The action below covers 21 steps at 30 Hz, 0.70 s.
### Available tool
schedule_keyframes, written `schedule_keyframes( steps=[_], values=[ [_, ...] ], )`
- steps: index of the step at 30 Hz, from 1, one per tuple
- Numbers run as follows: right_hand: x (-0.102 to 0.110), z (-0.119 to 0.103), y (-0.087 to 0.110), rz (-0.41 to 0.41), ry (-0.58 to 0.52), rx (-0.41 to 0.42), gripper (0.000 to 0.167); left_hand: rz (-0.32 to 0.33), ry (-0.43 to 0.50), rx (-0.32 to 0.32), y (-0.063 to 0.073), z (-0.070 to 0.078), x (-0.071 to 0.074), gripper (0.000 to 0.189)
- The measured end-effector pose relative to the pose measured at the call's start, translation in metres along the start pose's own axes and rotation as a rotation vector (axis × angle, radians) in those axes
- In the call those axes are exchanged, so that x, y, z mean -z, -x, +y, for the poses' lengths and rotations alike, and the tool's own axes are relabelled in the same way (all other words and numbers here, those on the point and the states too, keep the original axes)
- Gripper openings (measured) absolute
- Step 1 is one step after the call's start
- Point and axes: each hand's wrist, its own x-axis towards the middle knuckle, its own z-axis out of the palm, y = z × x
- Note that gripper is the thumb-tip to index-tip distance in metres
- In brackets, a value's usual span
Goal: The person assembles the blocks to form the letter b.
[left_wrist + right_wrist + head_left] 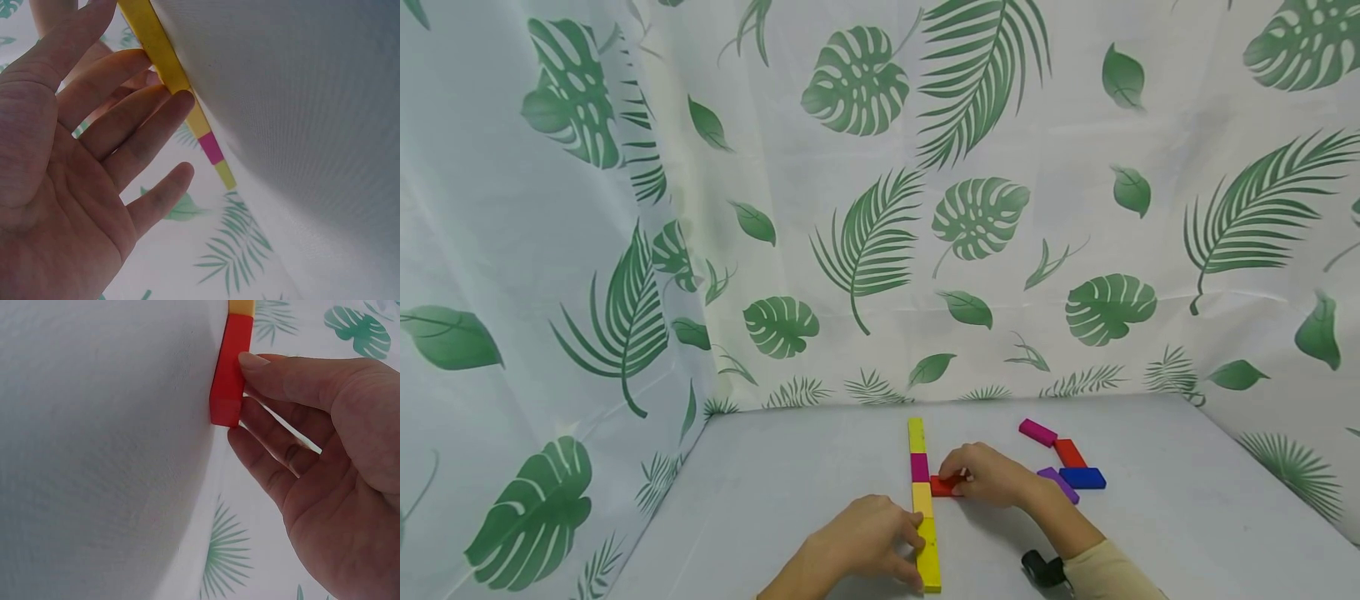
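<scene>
A straight row of flat blocks runs away from me in the head view: a yellow block (930,567) nearest, then a pale orange block (922,500), a magenta block (919,467) and a yellow-green block (915,435). My left hand (876,537) lies along the row's left side, its extended fingertips touching the yellow block (153,37) and the little finger apart from it. To the right of the row, my right hand (988,475) pinches a red block (231,369) between thumb and fingers. That block's far end meets the row's side near the pale orange block (242,306).
Further right on the white table (790,467) lie a magenta block (1037,432), another red block (1071,453), a blue block (1082,477) and a purple block (1057,484), close together. A leaf-printed curtain (1037,233) stands behind. A black wrist device (1042,569) sits by the right sleeve.
</scene>
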Motion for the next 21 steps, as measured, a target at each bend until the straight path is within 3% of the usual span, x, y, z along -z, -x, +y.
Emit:
schedule_keyframes(
  steps=[13, 21],
  values=[
    [-0.0013, -0.001, 0.0, 0.0, 0.015, -0.005, 0.025, -0.018, 0.027, 0.04, 0.0001, 0.0023, 0.002, 0.036],
    [-0.0017, -0.0008, -0.0001, -0.002, 0.023, -0.008, 0.025, -0.017, 0.023, 0.033, -0.0005, 0.0017, 0.0015, 0.035]
  ],
)
